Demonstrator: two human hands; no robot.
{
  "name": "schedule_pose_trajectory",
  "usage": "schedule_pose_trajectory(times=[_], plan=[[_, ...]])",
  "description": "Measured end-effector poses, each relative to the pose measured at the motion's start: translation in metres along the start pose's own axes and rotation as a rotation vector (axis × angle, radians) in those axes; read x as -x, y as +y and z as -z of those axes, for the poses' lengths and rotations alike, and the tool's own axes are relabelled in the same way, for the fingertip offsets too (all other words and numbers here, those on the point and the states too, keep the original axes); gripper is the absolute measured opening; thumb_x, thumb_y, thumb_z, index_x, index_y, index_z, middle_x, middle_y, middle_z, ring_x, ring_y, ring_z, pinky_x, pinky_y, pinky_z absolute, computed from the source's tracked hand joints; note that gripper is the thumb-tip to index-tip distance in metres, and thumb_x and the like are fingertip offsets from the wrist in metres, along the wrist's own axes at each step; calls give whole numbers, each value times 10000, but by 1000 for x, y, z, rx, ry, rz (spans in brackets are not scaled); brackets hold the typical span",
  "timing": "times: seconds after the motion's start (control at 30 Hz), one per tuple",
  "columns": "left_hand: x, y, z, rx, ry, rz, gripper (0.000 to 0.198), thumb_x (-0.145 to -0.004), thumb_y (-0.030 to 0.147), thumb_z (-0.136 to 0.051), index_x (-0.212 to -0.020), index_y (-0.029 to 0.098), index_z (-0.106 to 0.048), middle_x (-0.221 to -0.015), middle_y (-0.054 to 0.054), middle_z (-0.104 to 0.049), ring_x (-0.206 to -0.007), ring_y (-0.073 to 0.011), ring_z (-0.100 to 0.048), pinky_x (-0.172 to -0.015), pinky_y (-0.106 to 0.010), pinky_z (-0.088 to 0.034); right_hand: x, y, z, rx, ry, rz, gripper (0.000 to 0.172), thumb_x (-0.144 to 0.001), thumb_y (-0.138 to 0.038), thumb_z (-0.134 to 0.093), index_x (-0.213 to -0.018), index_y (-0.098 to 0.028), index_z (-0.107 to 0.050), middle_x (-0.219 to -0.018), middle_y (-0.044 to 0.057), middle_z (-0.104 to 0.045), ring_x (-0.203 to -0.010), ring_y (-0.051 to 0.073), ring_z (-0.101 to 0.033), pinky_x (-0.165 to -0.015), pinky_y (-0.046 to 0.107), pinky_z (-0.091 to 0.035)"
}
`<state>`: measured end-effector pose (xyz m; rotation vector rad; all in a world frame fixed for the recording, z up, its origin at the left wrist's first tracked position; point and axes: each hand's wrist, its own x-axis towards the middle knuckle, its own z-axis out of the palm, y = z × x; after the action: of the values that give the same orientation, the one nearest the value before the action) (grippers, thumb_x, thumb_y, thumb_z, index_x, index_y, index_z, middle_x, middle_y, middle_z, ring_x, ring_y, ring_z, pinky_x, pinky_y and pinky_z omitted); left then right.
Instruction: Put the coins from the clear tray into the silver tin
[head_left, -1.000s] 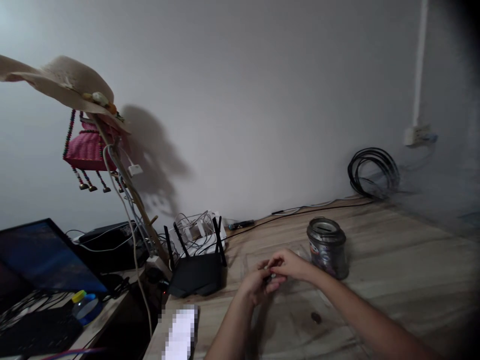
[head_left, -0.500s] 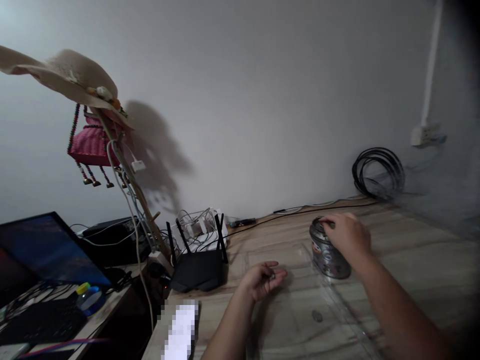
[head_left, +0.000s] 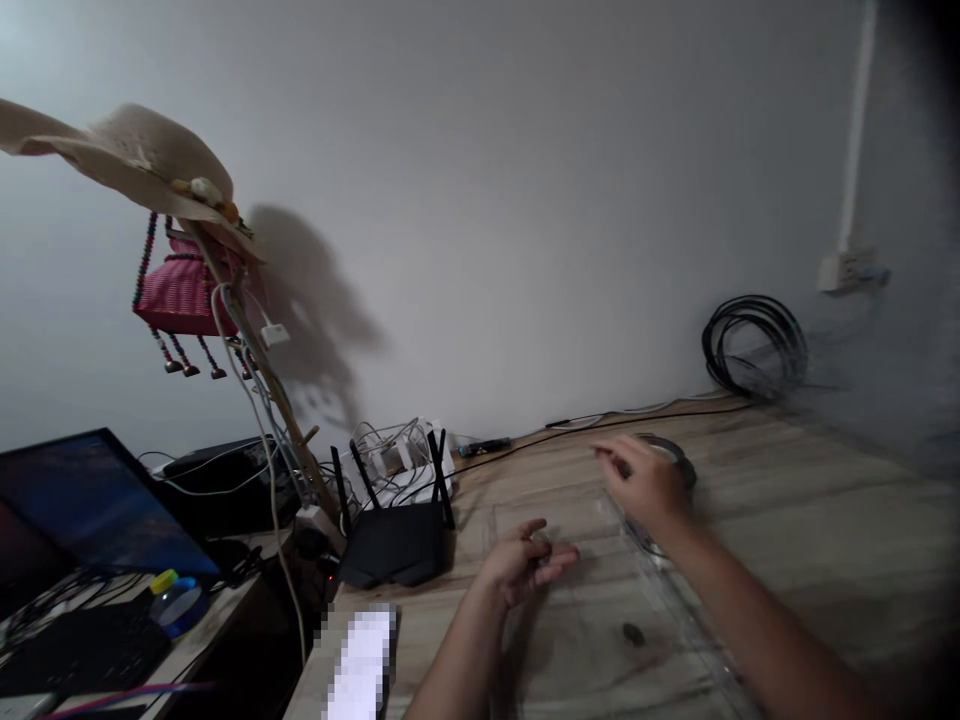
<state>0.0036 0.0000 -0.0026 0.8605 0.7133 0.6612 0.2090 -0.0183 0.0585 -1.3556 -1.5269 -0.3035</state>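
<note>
My left hand [head_left: 529,565] is palm up above the table, fingers loosely spread. Small, dull metallic pieces that look like coins [head_left: 544,550] rest in it, partly hidden by the fingers. My right hand [head_left: 649,485] is in front of a round metal tin [head_left: 679,462], covering most of it. Its fingers point left and are slightly apart, with nothing visible between them. A single dark coin [head_left: 634,634] lies flat on the wood-grain table [head_left: 570,660]. Clear plastic [head_left: 667,590] stretches over the table beneath my hands.
A black router [head_left: 394,545] with upright antennas stands left of my left hand. Nearer me lies a phone [head_left: 362,660] with a blurred-out screen. Coiled black cable [head_left: 754,345] leans at the wall. Farther left are a laptop [head_left: 97,510] and a hat [head_left: 161,155] on a wooden stand.
My right hand has left the top of the tin and swung left, now in front of it. My left hand stays nearly in place, its fingers shifted slightly.
</note>
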Motion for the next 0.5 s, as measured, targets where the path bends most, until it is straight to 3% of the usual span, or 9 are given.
schedule_pose_trajectory(times=[0.07,0.13,0.17,0.23,0.37,0.5], plan=[[0,-2,0,-38,-52,5,736,-681,59,-553,-1317,87,-183,-938,-176,-621,-840,-211,-627,-559,-182,-476,13,-13,-23,-180,-334,-8,255,-758,-312,-445,-849,-185,-646,-790,43,-646,-675,141,-537,-606,243,-396],[0,-2,1,-71,-99,-11,679,-654,47,-558,-1276,106,-291,-920,-144,-630,-793,-199,-637,-525,-168,-465,28,-19,-46,-308,-701,-16,266,-733,-337,-464,-761,-166,-666,-667,25,-645,-569,122,-513,-509,219,-361],[0,-2,1,-85,-123,-19,630,-642,40,-560,-1235,109,-358,-915,-133,-632,-774,-193,-640,-519,-164,-463,34,-19,-55,-348,-835,-23,276,-725,-339,-465,-714,-153,-670,-611,19,-634,-529,113,-496,-476,211,-337],[0,-2,1,-105,-166,-27,538,-634,39,-568,-1155,111,-453,-920,-123,-632,-772,-187,-639,-532,-166,-468,41,-16,-67,-388,-955,-52,292,-715,-324,-459,-642,-132,-667,-531,11,-607,-470,98,-463,-439,203,-297],[1,0,0,-87,-174,-22,387,-686,90,-561,-1070,94,-520,-909,-130,-639,-804,-176,-631,-562,-167,-473,35,-10,-64,-304,-806,-49,242,-689,-291,-486,-631,-150,-674,-564,18,-626,-519,114,-496,-474,214,-315],[2,3,-2,-28,-83,-13,264,-741,104,-499,-997,76,-555,-877,-122,-651,-773,-143,-633,-565,-151,-470,15,-10,-35,-126,-424,-14,253,-734,-351,-477,-657,-189,-656,-675,38,-645,-639,147,-535,-581,245,-366]])
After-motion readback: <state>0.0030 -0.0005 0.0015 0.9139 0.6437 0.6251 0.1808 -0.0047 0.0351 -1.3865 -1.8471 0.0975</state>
